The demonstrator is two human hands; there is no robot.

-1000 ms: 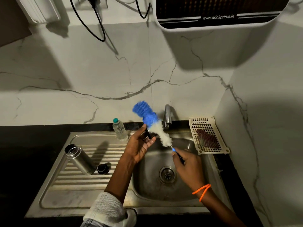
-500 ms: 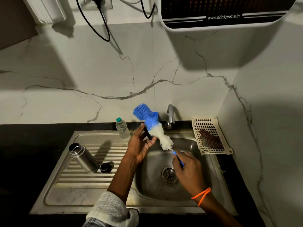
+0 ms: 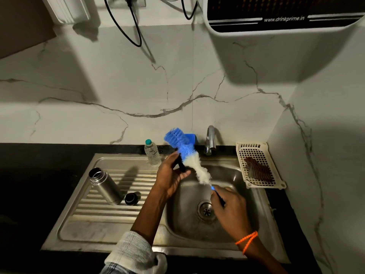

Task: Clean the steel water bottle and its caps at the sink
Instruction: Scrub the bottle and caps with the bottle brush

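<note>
Left of both hands, on the ribbed drainboard: the steel water bottle [image 3: 105, 185] is seen standing uncapped, its open mouth tilted toward the upper left.
Cap beside bottle: a black cap [image 3: 131, 198] is laid on the drainboard just right of the bottle's base, between the bottle and the left forearm.
Left hand [image 3: 171, 175]: closed on a small black cap [image 3: 180, 164], which is held up over the sink basin's left edge and pressed against the brush.
Right hand [image 3: 230, 209]: clenched round the thin blue handle of a bottle brush [image 3: 192, 160], above the drain.
Brush: its white bristles are seen near the right hand, its blue bristles beyond the left hand's fingertips; it is slanted up and to the left.
Sink [image 3: 223, 230]: a steel basin is seen beneath both hands.
Beyond the left hand: a clear plastic bottle [image 3: 152, 153] with a green cap is stood at the sink's back rim.
Beyond the right hand: a chrome tap [image 3: 211, 140] is mounted.
Right of the right hand: a cream perforated tray [image 3: 256, 153] holding a dark scrubber is set on the black desk [image 3: 39, 165].
</note>
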